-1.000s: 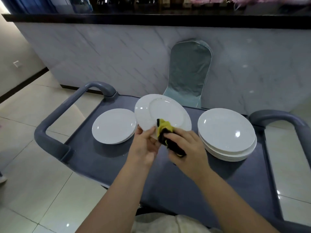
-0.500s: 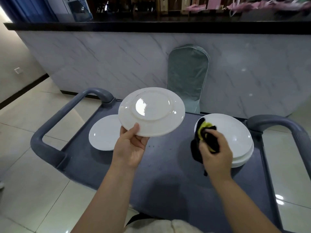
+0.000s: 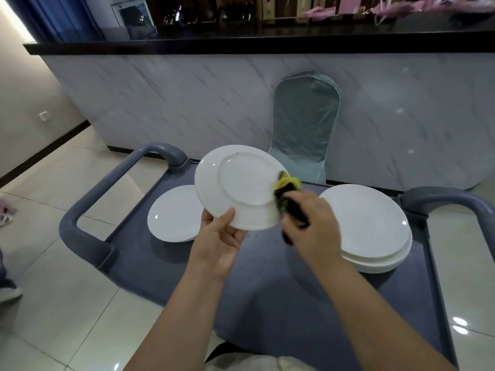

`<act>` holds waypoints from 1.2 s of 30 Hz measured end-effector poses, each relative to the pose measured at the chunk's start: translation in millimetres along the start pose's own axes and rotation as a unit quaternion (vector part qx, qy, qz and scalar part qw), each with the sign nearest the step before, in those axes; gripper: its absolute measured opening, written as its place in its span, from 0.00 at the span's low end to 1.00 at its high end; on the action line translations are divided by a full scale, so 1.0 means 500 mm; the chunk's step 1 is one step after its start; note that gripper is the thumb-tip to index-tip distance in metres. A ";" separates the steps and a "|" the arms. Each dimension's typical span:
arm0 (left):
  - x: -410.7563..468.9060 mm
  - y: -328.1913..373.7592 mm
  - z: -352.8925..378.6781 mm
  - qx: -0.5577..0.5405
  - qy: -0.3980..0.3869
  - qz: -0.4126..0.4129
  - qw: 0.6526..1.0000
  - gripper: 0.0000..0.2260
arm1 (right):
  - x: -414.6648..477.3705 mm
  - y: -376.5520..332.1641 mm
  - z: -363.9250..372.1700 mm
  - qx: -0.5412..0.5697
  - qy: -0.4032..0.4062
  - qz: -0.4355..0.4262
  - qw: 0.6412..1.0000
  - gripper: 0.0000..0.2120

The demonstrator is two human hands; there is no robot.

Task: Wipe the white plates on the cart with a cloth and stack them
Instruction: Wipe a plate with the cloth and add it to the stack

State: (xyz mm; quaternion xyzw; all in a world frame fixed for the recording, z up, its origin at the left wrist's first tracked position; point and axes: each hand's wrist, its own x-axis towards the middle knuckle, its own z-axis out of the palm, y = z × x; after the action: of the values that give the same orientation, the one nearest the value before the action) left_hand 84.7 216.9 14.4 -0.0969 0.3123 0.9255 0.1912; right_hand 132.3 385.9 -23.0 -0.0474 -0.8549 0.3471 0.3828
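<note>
My left hand [image 3: 218, 242] holds a white plate [image 3: 238, 186] by its lower rim, tilted above the cart with its underside towards me. A yellow and black cloth [image 3: 288, 194], gripped in my right hand [image 3: 313, 231], presses against the plate's right edge. On the grey-blue cart [image 3: 267, 290] a low stack of white plates [image 3: 172, 215] lies at the left. A taller stack of white plates [image 3: 367, 223] sits at the right, partly behind my right hand.
The cart has thick grey handles at the left [image 3: 88, 210] and at the right [image 3: 450, 199]. A covered chair [image 3: 302, 124] stands behind the cart against a marble-look counter front [image 3: 187, 103]. Tiled floor surrounds the cart, and a person's shoe [image 3: 8, 290] shows at the left edge.
The plate was flipped from face up to underside up. My right hand swung away to the right stack with the cloth, then came back to the plate's right edge.
</note>
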 end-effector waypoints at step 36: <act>-0.039 0.032 -0.058 0.249 -0.112 -0.051 0.961 0.24 | 0.129 -0.091 0.047 -0.070 -0.298 -0.361 0.881 0.15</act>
State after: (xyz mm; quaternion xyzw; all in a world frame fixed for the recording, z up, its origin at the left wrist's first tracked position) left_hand 97.5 181.8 6.1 0.0423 0.5041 0.8125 0.2898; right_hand 79.2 360.9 35.0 0.3431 -0.9087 0.1215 0.2044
